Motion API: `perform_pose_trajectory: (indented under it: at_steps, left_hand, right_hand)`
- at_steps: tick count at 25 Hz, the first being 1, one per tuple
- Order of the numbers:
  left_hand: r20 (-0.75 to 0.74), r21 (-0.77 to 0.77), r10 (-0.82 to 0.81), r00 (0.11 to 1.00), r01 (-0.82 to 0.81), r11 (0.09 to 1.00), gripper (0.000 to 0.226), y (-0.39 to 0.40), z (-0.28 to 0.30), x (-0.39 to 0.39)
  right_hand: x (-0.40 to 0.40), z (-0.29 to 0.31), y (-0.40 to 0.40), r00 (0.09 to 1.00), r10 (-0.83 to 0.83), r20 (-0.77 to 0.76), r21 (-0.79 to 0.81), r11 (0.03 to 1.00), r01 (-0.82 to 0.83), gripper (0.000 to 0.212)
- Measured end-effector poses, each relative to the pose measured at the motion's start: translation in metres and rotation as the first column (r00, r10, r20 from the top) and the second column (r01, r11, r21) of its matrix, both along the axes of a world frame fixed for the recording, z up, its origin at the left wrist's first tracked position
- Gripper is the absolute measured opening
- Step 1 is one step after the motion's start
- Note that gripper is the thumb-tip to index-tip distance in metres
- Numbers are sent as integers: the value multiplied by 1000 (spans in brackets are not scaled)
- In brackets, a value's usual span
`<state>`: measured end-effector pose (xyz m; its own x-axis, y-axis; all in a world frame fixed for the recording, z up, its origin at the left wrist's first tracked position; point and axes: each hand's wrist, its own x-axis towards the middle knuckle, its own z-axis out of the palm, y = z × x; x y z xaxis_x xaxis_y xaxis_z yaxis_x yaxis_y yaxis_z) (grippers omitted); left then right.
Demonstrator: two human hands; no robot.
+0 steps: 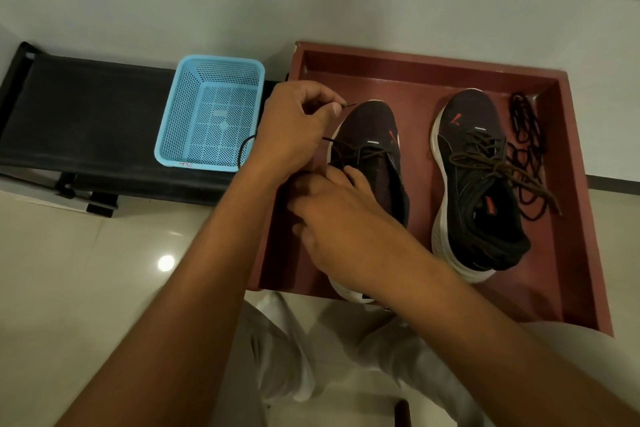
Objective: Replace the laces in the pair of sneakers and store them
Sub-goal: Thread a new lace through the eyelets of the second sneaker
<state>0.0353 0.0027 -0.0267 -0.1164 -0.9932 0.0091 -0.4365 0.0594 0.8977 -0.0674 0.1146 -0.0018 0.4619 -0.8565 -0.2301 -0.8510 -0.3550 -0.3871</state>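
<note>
Sneaker, left one in red tray, half-laced. Right hand grips its side, likely steadying it. Left hand, just beyond, pinches lace tip, drawn up taut, probably for threading. Second sneaker alongside, laced; loose black laces beside it. Blue basket on dark bench, farther left.

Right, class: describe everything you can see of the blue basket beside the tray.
The blue basket is a rectangular, light blue, plastic-looking tub with perforated walls and floor and a smooth rolled rim. It stands upright on a black bench, just left of the red tray, and holds nothing visible. A small red mark shows on its near rim. A dark lace loops in front of its right corner; contact is unclear.
</note>
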Motion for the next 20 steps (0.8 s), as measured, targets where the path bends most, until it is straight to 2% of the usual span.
perform_pose_trajectory:
  at_steps: [2, 4, 6, 8, 11, 15, 20]
  left_hand:
    - [-8, -5, -8, 1000, 8, 1000, 11, 0, -2, -3]
    - [5, -9, -12, 1000, 12, 1000, 13, 0, -4, -6]
    - [45, -5, -15, 999, 15, 1000, 15, 1, -5, -10]
    - [85, -5, -16, 996, 17, 1000, 14, 3, -5, -16]
    - [164, -12, -61, 985, 63, 998, 10, 11, -5, -29]
    - [255, -18, -115, 960, 123, 992, 5, 25, -8, -38]
    - [356, -48, -96, 930, 121, 992, 3, 34, -14, -37]
  right_hand:
    - [-14, 12, -6, 991, -8, 136, -46, 999, 14, 20]
    - [-42, 22, -17, 949, -199, 246, -18, 978, 210, 13]
    - [-71, 24, -24, 821, -479, 310, 11, 865, 501, 7]
    - [-89, 14, -27, 717, -652, 248, 73, 750, 657, 18]
    - [-92, -6, -28, 666, -731, 150, 179, 682, 709, 28]
    - [-95, -19, -32, 635, -746, 199, 180, 665, 725, 16]
    - [-97, -28, -33, 599, -742, 301, 228, 666, 710, 9]
